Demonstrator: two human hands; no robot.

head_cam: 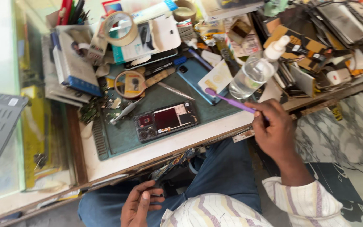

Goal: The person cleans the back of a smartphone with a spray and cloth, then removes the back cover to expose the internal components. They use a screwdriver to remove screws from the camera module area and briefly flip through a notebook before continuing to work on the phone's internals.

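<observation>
Hands: right hand grips one purple brush; left hand rests on lap.

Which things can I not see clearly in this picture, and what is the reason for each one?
- Head view: the small dark part in the left hand is hidden by the fingers and desk edge.
- Head view: the purple brush handle end is covered by the right hand.
- Head view: the opened phone interior is blurred.

Purple brush; green mat; blue phone; striped sleeve.
</observation>
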